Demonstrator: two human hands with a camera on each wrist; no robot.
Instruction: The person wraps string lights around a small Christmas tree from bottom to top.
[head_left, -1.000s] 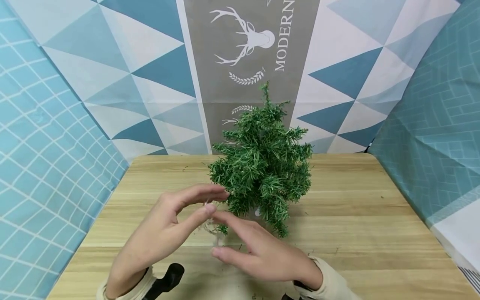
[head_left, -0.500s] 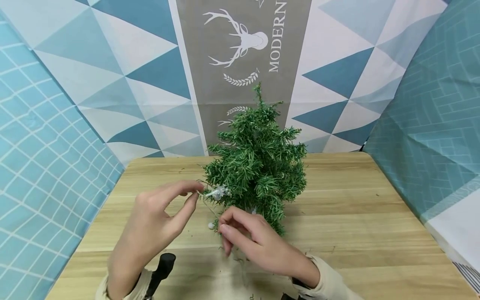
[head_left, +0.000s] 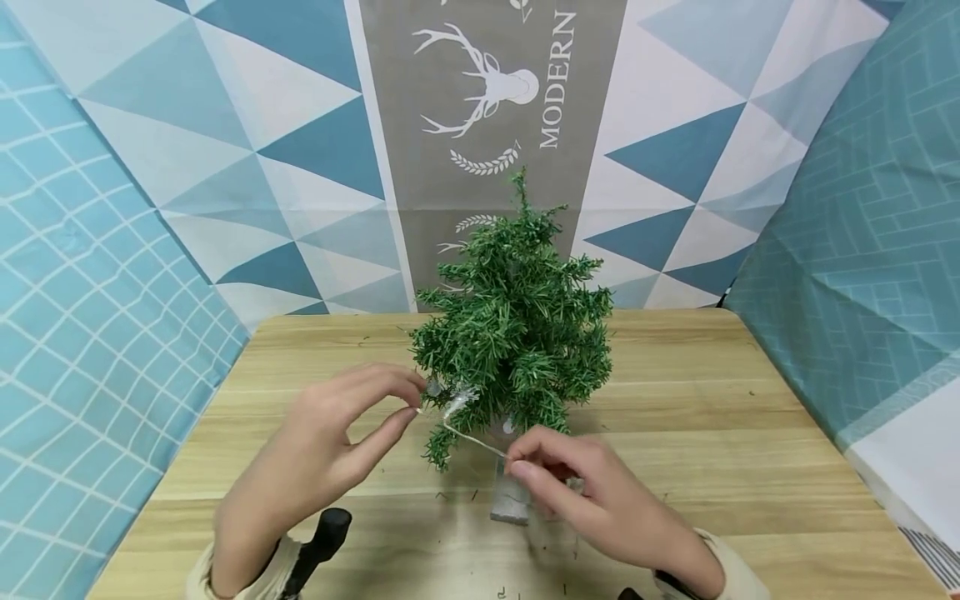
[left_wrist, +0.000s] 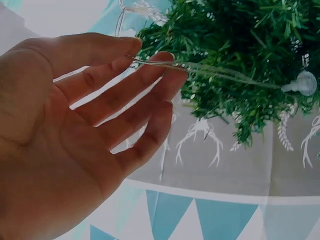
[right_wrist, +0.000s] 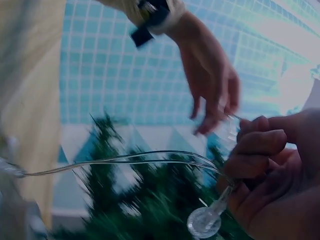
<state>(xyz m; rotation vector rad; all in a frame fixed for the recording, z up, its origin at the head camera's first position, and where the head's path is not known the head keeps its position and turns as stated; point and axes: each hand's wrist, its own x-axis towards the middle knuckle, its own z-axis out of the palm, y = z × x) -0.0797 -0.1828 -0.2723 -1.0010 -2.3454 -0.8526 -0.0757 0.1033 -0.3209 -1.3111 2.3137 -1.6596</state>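
A small artificial Christmas tree (head_left: 517, 333) stands upright on the table, its grey base (head_left: 510, 506) partly showing below the branches. In front of its lower left branches, my left hand (head_left: 322, 442) pinches the clear wire of a string of lights (head_left: 476, 440) between thumb and fingertips. My right hand (head_left: 592, 492), at the tree's lower front, pinches another stretch of that wire, which spans the gap between the hands. The right wrist view has a round clear bulb (right_wrist: 204, 223) hanging by the right fingers. In the left wrist view, another bulb (left_wrist: 304, 83) lies against the greenery.
A wooden table (head_left: 712, 500) carries the tree, with a few dark needle-like bits scattered near the front. Behind it hangs a patterned cloth (head_left: 300, 192) with triangles and a deer head. Tiled-pattern cloths (head_left: 90, 333) close off the left and right sides.
My right hand has moved right, drawing the wire out between the hands. The left hand has shifted slightly right towards the tree. A second ago both hands were close together, fingers straighter.
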